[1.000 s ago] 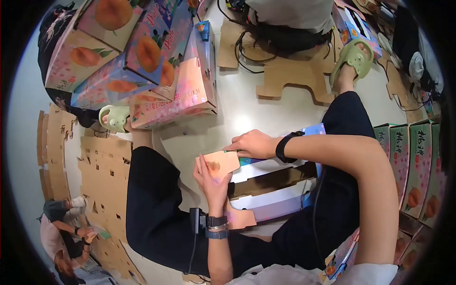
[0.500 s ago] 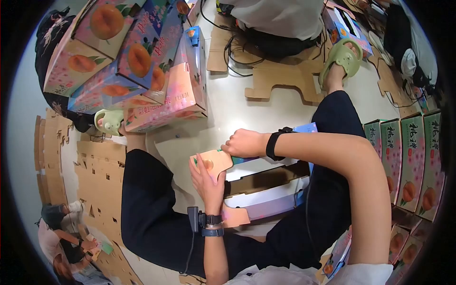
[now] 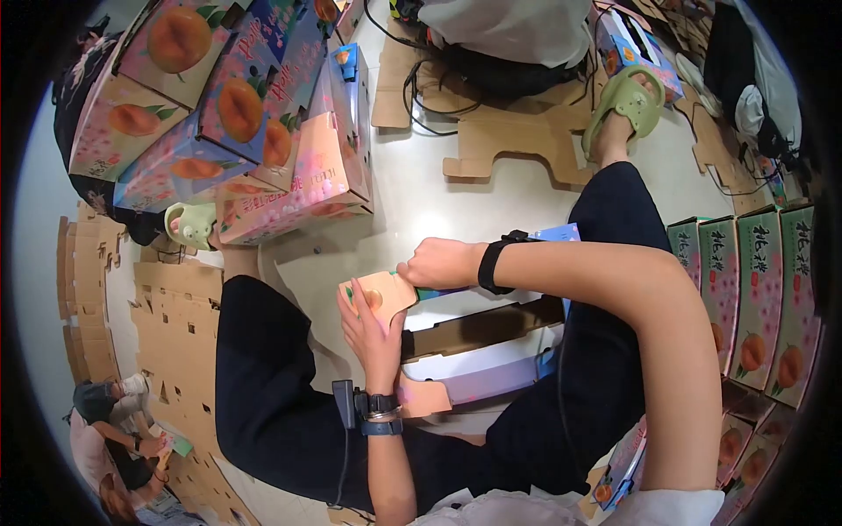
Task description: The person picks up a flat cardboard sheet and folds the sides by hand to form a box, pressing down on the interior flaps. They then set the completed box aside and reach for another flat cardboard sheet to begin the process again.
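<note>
A long peach-printed cardboard carton [image 3: 504, 384] lies between my legs, its top open and its dark inside showing. My left hand [image 3: 373, 340] rests with spread, outstretched fingers against the orange end flap [image 3: 386, 289] at the carton's left end. At that flap's upper right corner, my right hand [image 3: 441, 264] is closed with curled fingers pinching the edge. Exactly how the fingertips meet the cardboard is hidden. A second orange flap [image 3: 425, 397] sticks out below my left wrist.
Large peach-printed cartons [image 3: 303, 188] are stacked at upper left. Green and pink cartons [image 3: 759, 302] stand in a row at right. Flat cardboard pieces [image 3: 175, 337] and black cables [image 3: 421, 96] lie on the floor. Another person [image 3: 114, 438] works at lower left.
The whole view has shifted slightly, so my hands and the carton appear a little further left. Both hands keep nearly the same pose on the flap. The other person's hands have moved a little.
</note>
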Demonstrator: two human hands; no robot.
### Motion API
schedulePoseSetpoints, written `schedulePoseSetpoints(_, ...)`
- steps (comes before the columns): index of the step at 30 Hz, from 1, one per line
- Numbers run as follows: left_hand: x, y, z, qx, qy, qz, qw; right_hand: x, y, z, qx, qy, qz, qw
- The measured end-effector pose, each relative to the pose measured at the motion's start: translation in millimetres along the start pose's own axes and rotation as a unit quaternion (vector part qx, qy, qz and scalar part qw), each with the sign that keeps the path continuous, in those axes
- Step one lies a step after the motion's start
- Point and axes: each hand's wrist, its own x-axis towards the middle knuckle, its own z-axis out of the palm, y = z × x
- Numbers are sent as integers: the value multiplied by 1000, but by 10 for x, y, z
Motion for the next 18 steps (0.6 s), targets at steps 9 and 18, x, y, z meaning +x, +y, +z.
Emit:
schedulePoseSetpoints(9, -1, -19, -21, 5, -11, 20, 1000, -16, -106, 12, 2, -12, 22, 1000)
schedulePoseSetpoints(18, -14, 1, 1, 5, -10, 24, 1000, -74, -68, 96, 38, -5, 48, 998)
